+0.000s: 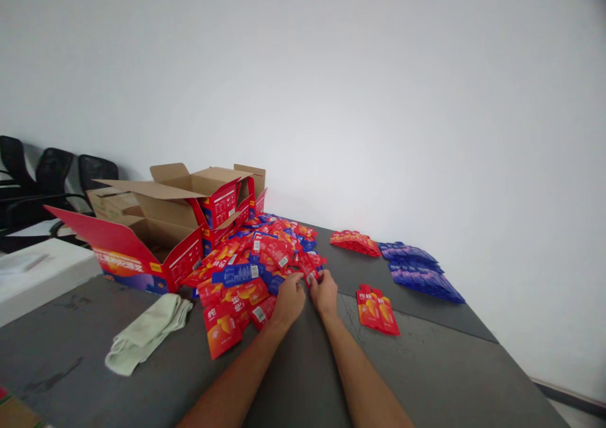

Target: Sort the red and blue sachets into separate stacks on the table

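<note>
My right hand (325,294) grips a red pouch (308,267) with its printed back and white label facing me, at the right edge of a mixed heap. Close beside it, my left hand (290,300) is closed with curled fingers against the heap; what it pinches, if anything, is hidden. The heap of red pouches (222,332) and blue pouches (237,274) spreads loosely to the left and behind. To the right of my hands, a small overlapping set of red pouches (377,311) lies face up on the dark table.
Open red cartons (182,261) stand behind and left of the heap. A fanned red row (354,242) and two fanned blue rows (423,283) lie at the back right. A pale green cloth (149,333) rests on the grey table (454,377). Black chairs (54,172) stand far left.
</note>
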Available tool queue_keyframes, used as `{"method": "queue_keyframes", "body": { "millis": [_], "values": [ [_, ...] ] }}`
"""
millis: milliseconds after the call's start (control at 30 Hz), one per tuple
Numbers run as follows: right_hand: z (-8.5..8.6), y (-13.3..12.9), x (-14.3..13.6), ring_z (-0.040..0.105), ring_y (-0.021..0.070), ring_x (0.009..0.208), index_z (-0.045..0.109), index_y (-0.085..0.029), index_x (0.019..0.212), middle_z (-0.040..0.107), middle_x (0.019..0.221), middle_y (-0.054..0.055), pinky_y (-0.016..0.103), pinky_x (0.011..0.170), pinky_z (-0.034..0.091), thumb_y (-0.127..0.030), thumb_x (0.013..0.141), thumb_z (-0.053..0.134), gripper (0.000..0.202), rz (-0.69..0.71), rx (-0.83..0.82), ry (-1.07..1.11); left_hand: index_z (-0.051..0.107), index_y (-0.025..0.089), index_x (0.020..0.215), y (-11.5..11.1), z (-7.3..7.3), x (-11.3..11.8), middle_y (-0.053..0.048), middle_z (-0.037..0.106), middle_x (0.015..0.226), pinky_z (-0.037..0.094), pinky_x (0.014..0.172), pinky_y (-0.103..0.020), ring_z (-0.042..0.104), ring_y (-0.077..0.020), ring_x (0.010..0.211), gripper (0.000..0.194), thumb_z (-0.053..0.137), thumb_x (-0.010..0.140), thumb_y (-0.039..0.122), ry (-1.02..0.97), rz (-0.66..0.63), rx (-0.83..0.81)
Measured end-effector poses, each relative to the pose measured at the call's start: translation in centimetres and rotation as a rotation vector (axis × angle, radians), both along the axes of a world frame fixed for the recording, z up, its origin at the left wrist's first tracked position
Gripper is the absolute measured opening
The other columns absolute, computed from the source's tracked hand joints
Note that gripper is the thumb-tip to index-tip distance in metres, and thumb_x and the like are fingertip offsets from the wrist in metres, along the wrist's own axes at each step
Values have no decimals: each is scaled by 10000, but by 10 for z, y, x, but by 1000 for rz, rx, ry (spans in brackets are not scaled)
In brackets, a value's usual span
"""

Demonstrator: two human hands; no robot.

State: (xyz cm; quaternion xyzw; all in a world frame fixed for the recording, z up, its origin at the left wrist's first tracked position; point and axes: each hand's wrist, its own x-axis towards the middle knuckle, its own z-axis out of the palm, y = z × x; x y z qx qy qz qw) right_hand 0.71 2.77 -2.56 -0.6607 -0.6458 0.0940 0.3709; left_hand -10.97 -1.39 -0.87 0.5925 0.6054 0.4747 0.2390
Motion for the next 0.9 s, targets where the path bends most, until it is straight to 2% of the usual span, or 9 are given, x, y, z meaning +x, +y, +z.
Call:
{"method": "queue_keyframes", "body": {
  "millis": [167,300,367,500,600,700,767,833,900],
  "values": [
    [-1,-50,22,564,165,631,591,-196,870,631,723,7,251,612,402,-334,905,477,183,106,119,96,641,145,1065,-16,4,13,-113,701,1072,497,896,-327,646,-202,1018,289,500,871,307,-321,-85,-46],
    [1,-96,32,602,175,747,621,-204,837,650,793,32,264,699,454,-279,908,483,172,250,249,99,570,153,1101,-34,5,26,-89,690,964,527,659,-269,670,-188,852,449,571,832,512,-641,-156,-167],
    [7,-113,32,603,179,823,641,-207,844,653,858,54,278,756,475,-241,911,479,179,357,309,74,542,156,1134,-40,3,31,-94,686,977,520,625,-259,672,-183,820,487,645,782,478,-722,-119,-188],
    [23,-137,30,592,190,916,669,-226,905,664,940,67,312,839,486,-212,929,454,216,503,317,57,598,139,1033,-44,-2,29,-97,705,941,520,665,-262,675,-175,790,402,726,664,235,-747,-52,-147],
    [33,-143,40,594,197,942,682,-227,934,675,974,75,326,862,487,-245,936,461,221,442,300,121,637,140,968,-46,-5,22,-79,718,875,515,639,-261,675,-179,752,344,677,626,135,-731,-132,-159],
    [38,-138,58,601,200,862,678,-201,921,675,936,81,327,802,494,-346,924,499,231,239,303,222,654,143,934,-51,-2,21,-69,724,865,512,635,-262,672,-182,751,330,618,609,99,-697,-253,-160],
    [38,-132,69,601,190,794,671,-178,995,677,899,74,313,748,498,-416,893,540,290,136,272,328,657,147,909,-57,3,25,-64,724,875,516,675,-270,670,-183,782,319,585,604,84,-675,-333,-141],
    [38,-127,75,614,187,772,664,-157,1054,687,890,75,305,729,506,-460,872,556,369,111,192,466,655,154,892,-63,9,30,-57,722,881,512,713,-276,666,-183,808,314,566,603,71,-658,-417,-123],
    [39,-126,76,631,191,787,672,-150,1053,700,904,79,301,731,511,-480,869,549,397,160,115,577,649,159,868,-69,16,35,-48,718,871,504,731,-278,660,-179,806,292,568,602,68,-646,-494,-120]
  ]
}}
